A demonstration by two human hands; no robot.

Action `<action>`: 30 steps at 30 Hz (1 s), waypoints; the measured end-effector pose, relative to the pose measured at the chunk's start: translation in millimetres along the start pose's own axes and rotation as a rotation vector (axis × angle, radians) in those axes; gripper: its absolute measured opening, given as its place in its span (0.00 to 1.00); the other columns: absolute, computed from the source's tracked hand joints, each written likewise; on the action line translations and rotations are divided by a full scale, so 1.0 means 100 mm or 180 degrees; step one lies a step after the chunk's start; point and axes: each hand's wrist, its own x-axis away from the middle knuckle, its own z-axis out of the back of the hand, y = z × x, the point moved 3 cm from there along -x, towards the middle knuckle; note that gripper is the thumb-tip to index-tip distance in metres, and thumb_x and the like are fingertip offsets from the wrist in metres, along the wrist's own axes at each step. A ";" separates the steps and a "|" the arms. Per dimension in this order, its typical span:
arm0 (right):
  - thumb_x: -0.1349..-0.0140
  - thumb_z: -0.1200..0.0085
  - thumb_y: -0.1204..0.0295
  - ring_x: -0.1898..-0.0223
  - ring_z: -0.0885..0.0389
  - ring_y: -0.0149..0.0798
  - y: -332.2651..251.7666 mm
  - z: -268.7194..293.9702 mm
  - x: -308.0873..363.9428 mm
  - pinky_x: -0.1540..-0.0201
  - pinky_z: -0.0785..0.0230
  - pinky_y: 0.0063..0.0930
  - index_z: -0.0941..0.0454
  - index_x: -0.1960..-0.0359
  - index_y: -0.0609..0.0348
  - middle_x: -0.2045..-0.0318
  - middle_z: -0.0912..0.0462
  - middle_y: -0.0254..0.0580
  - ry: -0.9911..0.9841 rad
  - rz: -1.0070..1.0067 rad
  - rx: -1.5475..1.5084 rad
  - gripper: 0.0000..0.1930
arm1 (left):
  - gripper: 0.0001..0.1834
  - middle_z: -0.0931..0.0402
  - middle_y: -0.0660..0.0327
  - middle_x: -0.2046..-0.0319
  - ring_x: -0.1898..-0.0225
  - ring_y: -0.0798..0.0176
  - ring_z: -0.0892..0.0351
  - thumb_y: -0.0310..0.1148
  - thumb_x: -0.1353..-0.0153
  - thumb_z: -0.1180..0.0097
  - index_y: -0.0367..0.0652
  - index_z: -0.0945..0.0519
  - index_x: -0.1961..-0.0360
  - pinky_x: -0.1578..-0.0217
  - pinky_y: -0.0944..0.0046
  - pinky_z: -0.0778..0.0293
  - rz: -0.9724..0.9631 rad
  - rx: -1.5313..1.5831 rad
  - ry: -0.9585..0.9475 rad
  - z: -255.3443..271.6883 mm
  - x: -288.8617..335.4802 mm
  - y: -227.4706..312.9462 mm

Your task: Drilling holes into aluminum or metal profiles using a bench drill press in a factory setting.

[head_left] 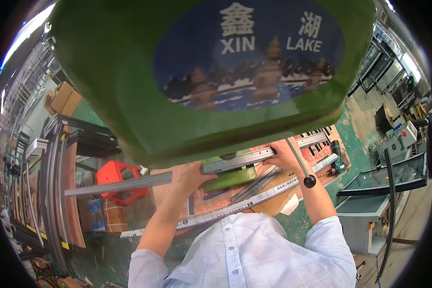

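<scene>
A long grey metal profile (242, 160) runs slantwise across the work area, under a big green machine head (125, 101) that fills the upper middle. Wrapped around the profile left of the machine's green base plate (230, 178) is my left hand (187, 178), its thumb lying along the near side. My right hand (284, 154) grips the same profile farther right, fingers over its top edge. Beside my right wrist, a lever with a black ball knob (309, 181) slants down from the machine. The head hides whatever sits directly above the profile's far side.
Left of the bench stands a red plastic stool (122, 180), near dark metal frames (57, 182). White-wrapped strips (245, 207) lie between me and the base. A teal power drill (337, 163) rests at the bench's right end. Farther right is a glass panel (389, 175).
</scene>
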 end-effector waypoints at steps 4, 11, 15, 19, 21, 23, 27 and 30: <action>0.59 0.23 0.53 0.56 0.18 0.45 0.03 0.01 -0.01 0.52 0.36 0.41 0.17 0.58 0.50 0.66 0.16 0.39 0.0136 0.0172 -0.0001 0.27 | 0.39 0.16 0.56 0.65 0.57 0.50 0.16 0.70 0.53 0.33 0.40 0.16 0.65 0.56 0.51 0.22 -0.0252 -0.0007 0.0502 0.02 -0.01 0.05; 0.60 0.24 0.52 0.58 0.17 0.42 0.05 0.04 0.01 0.54 0.36 0.40 0.17 0.55 0.47 0.66 0.15 0.34 0.0216 0.0139 0.0033 0.30 | 0.38 0.16 0.56 0.66 0.58 0.50 0.16 0.70 0.53 0.33 0.40 0.16 0.66 0.57 0.52 0.22 -0.0202 0.0050 0.0594 0.00 -0.01 0.07; 0.61 0.24 0.52 0.59 0.17 0.42 0.08 0.03 0.00 0.56 0.34 0.39 0.18 0.57 0.47 0.66 0.15 0.33 0.0183 0.0102 0.0061 0.28 | 0.38 0.16 0.55 0.66 0.58 0.50 0.16 0.70 0.53 0.33 0.40 0.16 0.67 0.57 0.52 0.22 -0.0203 0.0145 0.0536 0.00 -0.01 0.09; 0.60 0.24 0.51 0.60 0.17 0.43 0.11 0.03 0.01 0.57 0.34 0.39 0.19 0.62 0.49 0.68 0.16 0.34 0.0166 0.0157 0.0156 0.26 | 0.38 0.15 0.54 0.67 0.58 0.50 0.16 0.71 0.54 0.32 0.40 0.16 0.67 0.57 0.52 0.21 -0.0236 0.0026 0.0628 0.00 -0.02 0.10; 0.59 0.25 0.51 0.61 0.17 0.45 0.12 0.03 0.01 0.58 0.34 0.39 0.20 0.66 0.50 0.69 0.16 0.35 0.0141 0.0163 0.0193 0.24 | 0.39 0.15 0.54 0.67 0.59 0.50 0.15 0.71 0.54 0.32 0.39 0.16 0.67 0.58 0.52 0.21 -0.0264 0.0010 0.0656 0.00 -0.03 0.11; 0.59 0.25 0.51 0.61 0.17 0.45 0.13 0.04 0.02 0.58 0.34 0.40 0.20 0.67 0.51 0.69 0.16 0.36 0.0159 0.0189 0.0169 0.24 | 0.39 0.15 0.54 0.67 0.59 0.50 0.15 0.72 0.54 0.33 0.39 0.15 0.67 0.58 0.52 0.21 -0.0229 -0.0134 0.0715 0.00 -0.03 0.12; 0.58 0.25 0.51 0.61 0.18 0.46 0.14 0.03 0.02 0.57 0.34 0.41 0.20 0.68 0.51 0.69 0.16 0.36 0.0157 0.0198 0.0098 0.23 | 0.40 0.15 0.53 0.67 0.59 0.49 0.15 0.72 0.54 0.33 0.40 0.15 0.67 0.58 0.51 0.21 -0.0231 -0.0014 0.0667 -0.01 -0.03 0.11; 0.57 0.26 0.51 0.61 0.18 0.46 0.16 0.00 0.02 0.57 0.34 0.42 0.20 0.66 0.50 0.68 0.16 0.37 0.0085 0.0153 0.0107 0.23 | 0.39 0.15 0.53 0.68 0.60 0.50 0.15 0.71 0.54 0.32 0.40 0.15 0.67 0.59 0.51 0.21 -0.0264 0.0018 0.0730 -0.02 -0.02 0.11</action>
